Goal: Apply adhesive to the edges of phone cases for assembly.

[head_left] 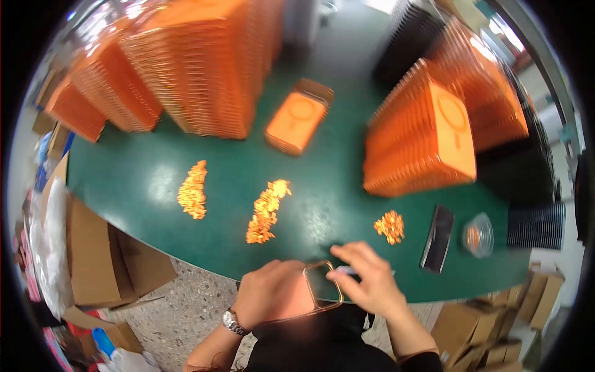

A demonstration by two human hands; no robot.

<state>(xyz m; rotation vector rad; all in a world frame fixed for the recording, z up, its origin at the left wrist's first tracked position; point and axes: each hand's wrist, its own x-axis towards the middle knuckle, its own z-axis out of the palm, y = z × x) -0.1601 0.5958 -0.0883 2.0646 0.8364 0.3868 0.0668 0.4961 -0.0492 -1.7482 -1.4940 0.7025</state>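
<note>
My left hand [266,291] is closed round the side of an orange phone case [296,297] with a shiny gold rim and a large camera opening, held tilted at the table's near edge. At the case's upper right corner is my right hand [369,279], its thumb by the rim of the opening and its fingers stretched out apart from the thumb. A thin whitish tool-like thing [347,270] shows between thumb and fingers; whether it is held or lies on the table I cannot tell. Small gold pieces lie in a heap [389,227] beyond that hand.
The green table [322,214] carries two more heaps of gold pieces [266,211] [193,191]. Tall stacks of orange cases [192,74] [421,136] stand left and right, a short stack [299,121] between. At right are a black phone-like slab [437,239] and a clear cup [477,235].
</note>
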